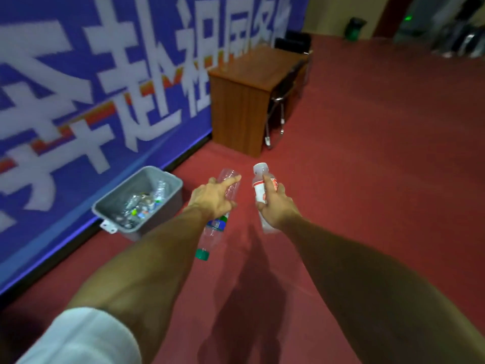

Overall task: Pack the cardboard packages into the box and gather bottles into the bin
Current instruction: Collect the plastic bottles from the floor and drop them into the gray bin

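Bottle (214,232) in left hand (212,198) points cap down; right hand's (275,208) red-labelled bottle (258,190) up.

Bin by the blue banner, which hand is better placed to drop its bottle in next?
Left. The left hand, holding the green-capped bottle, is nearer the grey bin; the right hand with the red-label bottle is farther off.

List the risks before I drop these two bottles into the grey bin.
1. The grey plastic bin sits off to the left, under neither the left grip nor the right grip; a throw may miss onto the red carpet.
2. The left grip holds the clear green-capped plastic bottle mid-body, cap end hanging down; it may slip.
3. The bin already holds loose clear bottles, so the white-capped red-labelled bottle might bounce out.
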Action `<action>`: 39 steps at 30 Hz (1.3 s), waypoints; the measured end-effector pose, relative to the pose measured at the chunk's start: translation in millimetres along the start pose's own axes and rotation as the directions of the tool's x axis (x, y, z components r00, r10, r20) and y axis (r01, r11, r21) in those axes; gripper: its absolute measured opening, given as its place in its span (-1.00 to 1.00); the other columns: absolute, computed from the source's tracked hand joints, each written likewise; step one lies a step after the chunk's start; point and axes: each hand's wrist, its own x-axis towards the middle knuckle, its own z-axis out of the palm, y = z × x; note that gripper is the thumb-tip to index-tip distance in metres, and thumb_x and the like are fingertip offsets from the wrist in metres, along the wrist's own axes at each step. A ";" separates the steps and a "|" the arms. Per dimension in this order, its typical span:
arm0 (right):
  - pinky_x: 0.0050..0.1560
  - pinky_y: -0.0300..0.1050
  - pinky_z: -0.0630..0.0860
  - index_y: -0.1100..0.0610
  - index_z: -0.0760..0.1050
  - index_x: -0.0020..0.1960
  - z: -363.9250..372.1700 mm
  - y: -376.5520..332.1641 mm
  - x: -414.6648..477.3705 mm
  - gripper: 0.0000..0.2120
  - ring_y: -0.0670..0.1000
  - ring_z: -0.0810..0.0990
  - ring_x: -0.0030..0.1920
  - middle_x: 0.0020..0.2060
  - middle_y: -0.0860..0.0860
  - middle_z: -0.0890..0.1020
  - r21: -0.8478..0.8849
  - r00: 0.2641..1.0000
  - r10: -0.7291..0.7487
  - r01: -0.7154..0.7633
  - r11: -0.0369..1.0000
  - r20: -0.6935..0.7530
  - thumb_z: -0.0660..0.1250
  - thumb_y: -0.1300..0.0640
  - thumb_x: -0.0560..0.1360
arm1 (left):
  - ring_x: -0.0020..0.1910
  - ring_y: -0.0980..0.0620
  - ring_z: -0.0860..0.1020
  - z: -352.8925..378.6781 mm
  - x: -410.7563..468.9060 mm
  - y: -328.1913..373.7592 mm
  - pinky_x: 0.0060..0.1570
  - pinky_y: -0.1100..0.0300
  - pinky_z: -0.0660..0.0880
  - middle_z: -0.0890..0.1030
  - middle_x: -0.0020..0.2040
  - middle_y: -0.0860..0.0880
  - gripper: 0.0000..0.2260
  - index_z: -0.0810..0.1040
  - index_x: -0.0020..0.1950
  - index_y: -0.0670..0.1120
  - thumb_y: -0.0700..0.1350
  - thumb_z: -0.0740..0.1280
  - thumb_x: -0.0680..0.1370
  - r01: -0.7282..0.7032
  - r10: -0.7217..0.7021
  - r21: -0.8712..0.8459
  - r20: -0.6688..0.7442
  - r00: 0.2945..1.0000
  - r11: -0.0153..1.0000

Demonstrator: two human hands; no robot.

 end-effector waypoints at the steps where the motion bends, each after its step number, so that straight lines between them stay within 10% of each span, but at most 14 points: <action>1: 0.24 0.13 0.40 -0.08 -0.18 0.63 5.9 -15.9 15.3 -0.27 0.37 0.47 0.25 0.43 0.23 0.25 -0.014 0.999 -0.034 0.034 0.999 0.030 0.20 0.06 0.63 | 0.25 -0.24 0.52 -6.4 5.6 -18.1 0.27 -0.03 0.43 0.41 0.36 -0.15 -0.35 0.08 0.52 0.43 0.14 0.36 0.55 0.037 -0.037 0.003 -0.012 0.999 0.999; 25: 0.28 0.15 0.42 -0.26 -0.18 0.57 120.2 -316.7 337.8 -0.21 0.33 0.47 0.28 0.40 0.18 0.32 0.058 0.720 -0.565 0.596 0.801 0.402 0.30 0.02 0.60 | 0.25 -0.24 0.52 -119.2 140.7 -326.3 0.17 -0.08 0.49 0.34 0.43 -0.17 -0.34 -0.01 0.58 0.33 0.21 0.29 0.58 0.619 -0.615 -0.013 -0.129 0.778 0.786; 39: 0.30 0.12 0.38 -0.09 -0.28 0.61 174.0 -434.3 436.1 -0.15 0.32 0.44 0.32 0.44 0.18 0.21 0.162 0.880 -0.362 0.326 0.931 0.309 0.29 -0.01 0.62 | 0.22 -0.24 0.54 -167.5 232.0 -477.6 0.17 -0.06 0.50 0.30 0.46 -0.19 -0.28 -0.07 0.59 0.30 0.20 0.30 0.56 0.513 -0.511 0.070 -0.053 0.858 0.855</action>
